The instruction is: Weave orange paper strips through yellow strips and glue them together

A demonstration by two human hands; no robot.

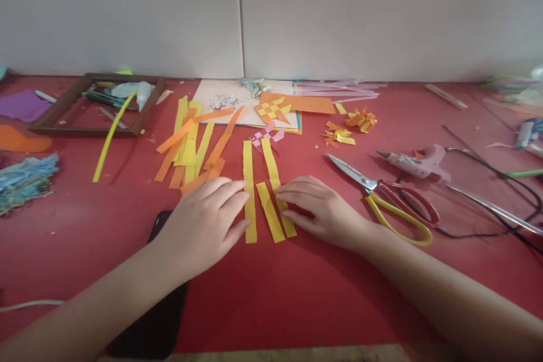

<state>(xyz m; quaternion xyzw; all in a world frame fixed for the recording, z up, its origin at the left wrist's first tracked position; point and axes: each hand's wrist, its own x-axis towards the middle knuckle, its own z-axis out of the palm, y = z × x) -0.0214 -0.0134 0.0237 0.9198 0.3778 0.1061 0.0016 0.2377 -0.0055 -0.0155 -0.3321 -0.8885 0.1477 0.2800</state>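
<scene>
Observed: left hand [203, 226] lies flat, fingers extended, tips on the left yellow strip [249, 181]; right hand [318, 209], loosely curled and clasping nothing, touches the right yellow strip [271, 161] on the red table [297, 294] (scissors [390, 201] just beside).

Red-and-yellow-handled scissors [373, 185] lie on the red counter [297, 294], blades closed, just beside a pale glue gun [418, 161] with its black cable [520, 184]. A wooden frame [85, 131] sits at the far left, near a purple sheet [23, 104] and blue yarn [25, 178]. A woven orange-and-yellow square [271, 110] rests on white paper [220, 96]; a black phone [148, 328] lies at the near edge
</scene>
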